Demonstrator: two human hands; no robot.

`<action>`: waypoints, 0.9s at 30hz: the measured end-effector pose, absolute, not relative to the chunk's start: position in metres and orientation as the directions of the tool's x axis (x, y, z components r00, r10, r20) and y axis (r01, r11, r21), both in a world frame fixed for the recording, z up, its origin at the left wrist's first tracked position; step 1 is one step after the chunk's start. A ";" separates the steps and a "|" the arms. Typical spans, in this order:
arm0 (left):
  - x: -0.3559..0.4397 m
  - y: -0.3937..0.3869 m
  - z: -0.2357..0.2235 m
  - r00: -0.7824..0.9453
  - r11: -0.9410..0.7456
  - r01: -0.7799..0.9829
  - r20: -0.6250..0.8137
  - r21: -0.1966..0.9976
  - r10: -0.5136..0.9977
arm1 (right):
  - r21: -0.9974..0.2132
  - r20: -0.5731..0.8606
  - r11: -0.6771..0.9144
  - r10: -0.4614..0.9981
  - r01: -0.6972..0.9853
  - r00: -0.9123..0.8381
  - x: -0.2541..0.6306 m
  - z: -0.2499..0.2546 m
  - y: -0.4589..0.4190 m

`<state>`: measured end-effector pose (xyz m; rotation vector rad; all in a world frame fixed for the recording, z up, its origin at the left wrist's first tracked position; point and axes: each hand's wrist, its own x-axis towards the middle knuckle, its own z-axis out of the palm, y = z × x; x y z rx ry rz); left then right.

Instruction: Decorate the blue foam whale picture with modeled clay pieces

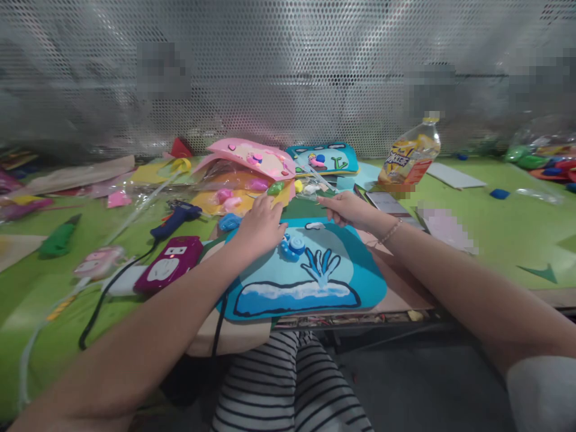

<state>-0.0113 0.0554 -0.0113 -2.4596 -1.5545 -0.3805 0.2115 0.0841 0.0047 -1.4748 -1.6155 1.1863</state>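
Note:
A blue foam board [310, 300] lies in front of me, bearing a white-and-blue plant, a cloud and a blue clay snail [292, 246]. My left hand [263, 225] is over its upper left edge, fingers stretched forward and slightly apart. Beside that hand is a lump of blue clay [230, 222]. Past the board's far edge, my right hand [344, 208] has thumb and fingers pinched together above a dark green sheet [303, 208]. What the pinch holds, if anything, is too small to make out. Green clay [276, 188] lies beyond my left hand.
Left of the board are a glue gun [177, 219] and a magenta power strip [171, 264] with a black cord. Decorated pink [252, 157] and blue [324, 159] foam pieces stand behind. A plastic bottle [411, 156] is at the right, before a perforated metal screen [288, 72].

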 end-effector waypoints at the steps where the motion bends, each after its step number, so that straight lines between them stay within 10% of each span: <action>1: -0.011 0.055 -0.011 0.409 -0.422 0.906 0.325 -0.031 0.853 | -0.924 -0.115 -0.042 0.979 0.379 -0.170 0.212 0.005 0.084; 16: -0.011 0.055 -0.012 0.410 -0.428 0.903 0.341 -0.024 0.846 | -0.982 -0.133 -0.083 0.942 0.170 -0.307 0.217 -0.008 0.093; 27: -0.011 0.055 -0.011 0.415 -0.429 0.903 0.333 -0.035 0.846 | -0.940 -0.050 0.028 0.975 0.340 -0.218 0.212 0.002 0.085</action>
